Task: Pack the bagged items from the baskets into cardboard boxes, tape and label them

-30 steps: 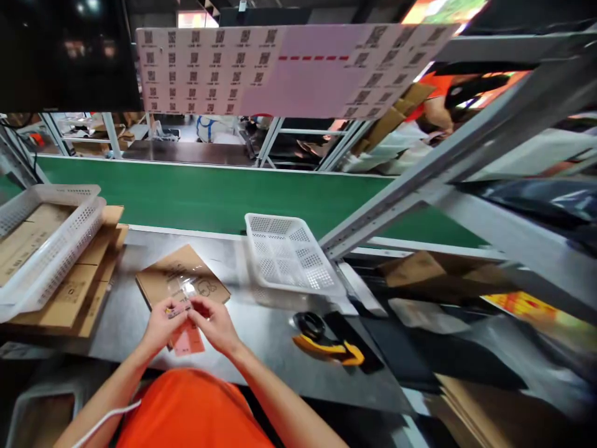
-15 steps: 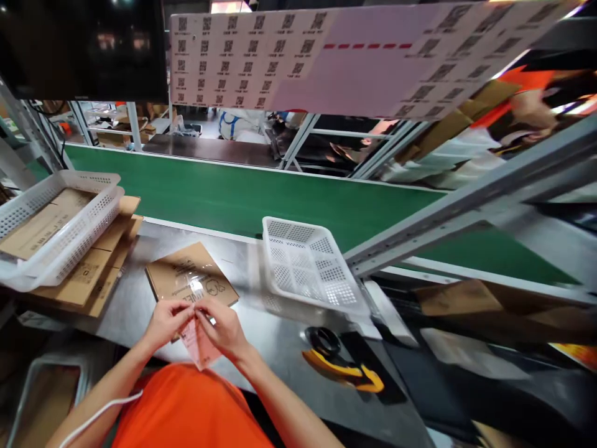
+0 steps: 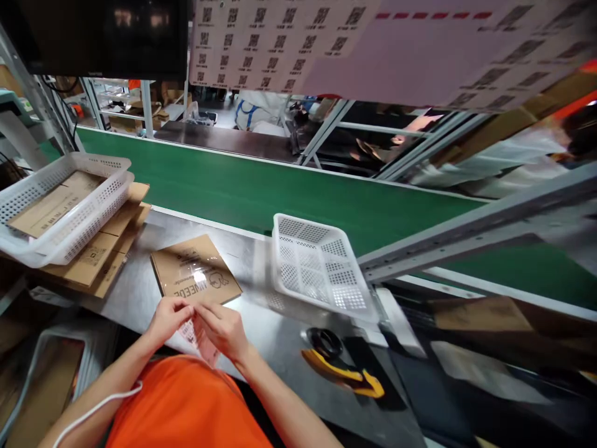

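My left hand [image 3: 168,320] and my right hand [image 3: 222,330] meet at their fingertips, close in front of my orange shirt. Both are closed in a pinch on a small pink printed slip [image 3: 201,341], which hangs down between them; whether it is paper or a thin bag I cannot tell. Just beyond my hands, a flat brown cardboard box [image 3: 198,264] with dark printing and a shiny surface lies on the metal table [image 3: 252,317].
An empty-looking white perforated basket [image 3: 321,264] sits to the right. Near it lies a yellow-and-black tape dispenser [image 3: 340,368]. Stacked white baskets [image 3: 93,214] rest on flat cardboard [image 3: 100,252] at left. Behind runs a green conveyor belt [image 3: 224,177]; a code-covered board [image 3: 364,56] hangs above.
The view has shifted, so the hanging board sits higher and farther right. My hands stay together on the pink slip, which has turned and folded somewhat between them.
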`<control>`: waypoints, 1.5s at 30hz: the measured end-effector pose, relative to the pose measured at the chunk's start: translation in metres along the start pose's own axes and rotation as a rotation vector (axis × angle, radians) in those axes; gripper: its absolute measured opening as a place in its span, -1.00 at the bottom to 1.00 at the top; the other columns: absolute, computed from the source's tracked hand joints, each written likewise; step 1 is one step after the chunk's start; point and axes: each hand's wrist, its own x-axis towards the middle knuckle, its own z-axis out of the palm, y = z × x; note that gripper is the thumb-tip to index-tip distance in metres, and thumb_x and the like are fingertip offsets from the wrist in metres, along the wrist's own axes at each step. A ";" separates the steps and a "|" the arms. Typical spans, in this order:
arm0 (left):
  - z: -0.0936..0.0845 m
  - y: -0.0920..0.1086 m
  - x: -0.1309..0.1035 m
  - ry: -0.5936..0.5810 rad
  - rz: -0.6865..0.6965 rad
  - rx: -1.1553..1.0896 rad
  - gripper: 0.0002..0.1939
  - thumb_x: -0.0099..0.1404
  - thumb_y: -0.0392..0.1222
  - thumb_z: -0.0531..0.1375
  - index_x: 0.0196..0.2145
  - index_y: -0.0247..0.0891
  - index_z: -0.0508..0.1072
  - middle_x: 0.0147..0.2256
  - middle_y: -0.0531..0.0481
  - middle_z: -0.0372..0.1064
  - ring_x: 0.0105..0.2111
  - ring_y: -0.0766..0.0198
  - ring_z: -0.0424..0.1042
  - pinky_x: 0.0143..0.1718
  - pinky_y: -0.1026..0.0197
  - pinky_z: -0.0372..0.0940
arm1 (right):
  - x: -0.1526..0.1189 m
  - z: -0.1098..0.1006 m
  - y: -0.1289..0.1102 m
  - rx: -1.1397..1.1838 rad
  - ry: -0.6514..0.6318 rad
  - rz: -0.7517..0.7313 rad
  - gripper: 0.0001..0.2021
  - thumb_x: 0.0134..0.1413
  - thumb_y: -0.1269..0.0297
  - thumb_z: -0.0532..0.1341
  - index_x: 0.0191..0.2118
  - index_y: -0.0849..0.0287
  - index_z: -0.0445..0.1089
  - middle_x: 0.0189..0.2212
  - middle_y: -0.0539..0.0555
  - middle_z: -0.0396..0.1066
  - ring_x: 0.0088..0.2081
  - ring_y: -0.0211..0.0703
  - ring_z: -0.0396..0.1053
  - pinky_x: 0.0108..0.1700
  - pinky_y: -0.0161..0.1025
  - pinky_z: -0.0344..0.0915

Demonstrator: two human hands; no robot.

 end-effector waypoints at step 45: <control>-0.130 -0.151 -0.031 0.193 -0.397 0.691 -0.87 0.23 -0.29 0.21 -0.48 -0.20 0.39 -0.43 0.01 0.46 -0.33 0.13 0.46 -0.30 0.20 0.17 | 0.091 0.121 0.164 0.313 -0.290 0.584 -0.78 -0.09 0.40 0.20 -0.23 0.17 0.40 -0.38 -0.01 0.50 -0.40 -0.20 0.40 -0.35 -0.29 0.35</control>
